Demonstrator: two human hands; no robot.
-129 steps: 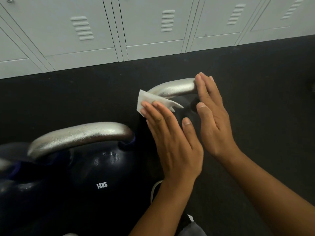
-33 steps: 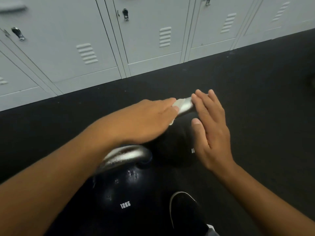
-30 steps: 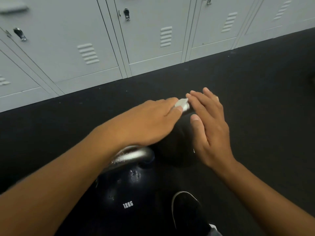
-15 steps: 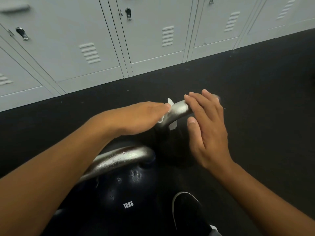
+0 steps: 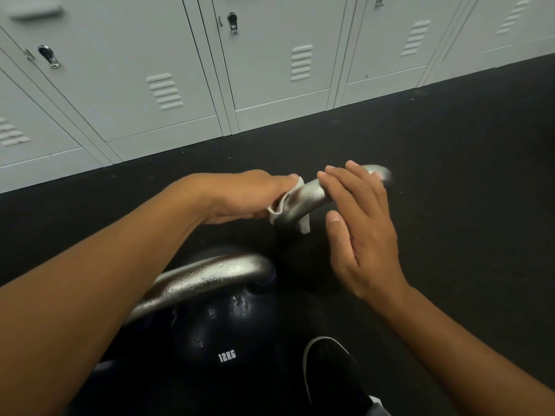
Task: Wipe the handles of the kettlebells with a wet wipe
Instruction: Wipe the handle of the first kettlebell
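- Left hand (image 5: 246,196) holds the wipe (image 5: 282,205) against the far handle (image 5: 306,199); its fingers are hidden, probably curled
- Right hand (image 5: 360,232) flat, fingers resting on that handle
- Far kettlebell's body is lost in shadow

Left hand (image 5: 249,196): slid leftward down the far handle (image 5: 312,196) to its left bend.
Wet wipe (image 5: 277,207): moved along, now wrapped round that bend.
Far handle: bare middle came uncovered.
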